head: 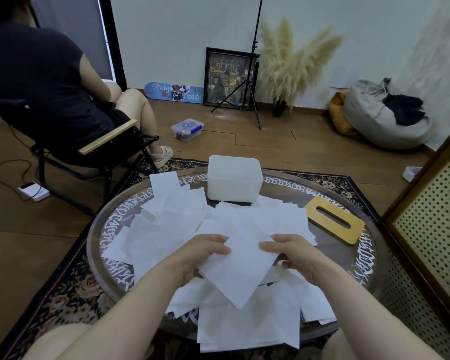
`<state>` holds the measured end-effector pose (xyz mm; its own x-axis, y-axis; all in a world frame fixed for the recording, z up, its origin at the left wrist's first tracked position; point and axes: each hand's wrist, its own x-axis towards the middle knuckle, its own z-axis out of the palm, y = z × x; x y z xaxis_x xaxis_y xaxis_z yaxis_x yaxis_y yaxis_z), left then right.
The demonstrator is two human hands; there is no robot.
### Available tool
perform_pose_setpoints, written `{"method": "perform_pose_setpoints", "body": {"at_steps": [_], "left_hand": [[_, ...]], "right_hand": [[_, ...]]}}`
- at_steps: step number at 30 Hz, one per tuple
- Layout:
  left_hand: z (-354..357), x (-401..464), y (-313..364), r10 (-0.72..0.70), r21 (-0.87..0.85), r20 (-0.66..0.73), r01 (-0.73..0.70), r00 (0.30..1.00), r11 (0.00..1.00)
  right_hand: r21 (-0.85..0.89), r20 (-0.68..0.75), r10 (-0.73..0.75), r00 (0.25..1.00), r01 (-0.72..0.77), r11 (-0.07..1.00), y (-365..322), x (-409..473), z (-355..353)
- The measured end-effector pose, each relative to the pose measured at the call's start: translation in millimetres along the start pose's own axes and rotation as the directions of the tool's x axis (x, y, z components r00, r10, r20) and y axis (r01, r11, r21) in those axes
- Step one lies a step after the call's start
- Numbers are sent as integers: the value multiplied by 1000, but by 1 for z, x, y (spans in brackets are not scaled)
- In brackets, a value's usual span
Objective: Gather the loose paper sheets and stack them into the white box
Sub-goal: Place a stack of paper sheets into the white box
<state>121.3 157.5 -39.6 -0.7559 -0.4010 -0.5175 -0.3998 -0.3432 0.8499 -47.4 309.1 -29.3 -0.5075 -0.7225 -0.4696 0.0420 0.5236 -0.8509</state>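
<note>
We find both hands clamped on one thin white paper sheet: our left hand and right hand pinch opposite edges above the round table. Loose sheets litter it; the white plastic box stands beyond. We judge sheets light, limp, tearable; grip edges.

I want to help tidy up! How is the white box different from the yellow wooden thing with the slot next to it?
The white box stands tall and is open on top, while the wooden lid lies flat. The box is plain white; the lid is yellow-brown. The lid has a long slot cut through it; the box shows no slot. Paper sheets lie against the box's front, but the lid sits apart from most of them. Both rest on the round table.
</note>
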Motion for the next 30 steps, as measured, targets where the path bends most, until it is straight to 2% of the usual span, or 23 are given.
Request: {"method": "perform_pose_setpoints", "body": {"at_steps": [4,6,8,9,11,14,18,24,30], "left_hand": [[-1,-4,3,31,-30,-44,-32,999,999],[-1,-1,3,161,107,-159,-145,974,984],[-5,6,4,345,290,-300,-259,889,921],[-8,9,5,417,354,-348,-294,840,888],[-12,13,10,505,430,-383,-334,774,839],[-15,17,15,559,467,-363,-374,745,801],[-18,24,17,581,472,-307,-409,754,781],[-24,34,3,499,471,-224,-355,837,808],[-24,38,-4,472,494,-205,-326,857,806]], "right_hand": [[163,-243,-67,968,109,980,-1,4,-1],[206,-283,-119,952,182,962,-4,3,3],[189,-296,-216,930,278,942,-5,1,8],[130,-317,-288,904,342,931,-4,2,11],[-92,-361,-429,828,426,900,-1,6,13],[-305,-387,-525,759,431,849,4,17,14],[-301,-402,-567,719,481,824,4,24,14],[-220,-302,-463,833,412,884,16,34,14],[-227,-308,-415,856,358,906,21,38,14]]}}
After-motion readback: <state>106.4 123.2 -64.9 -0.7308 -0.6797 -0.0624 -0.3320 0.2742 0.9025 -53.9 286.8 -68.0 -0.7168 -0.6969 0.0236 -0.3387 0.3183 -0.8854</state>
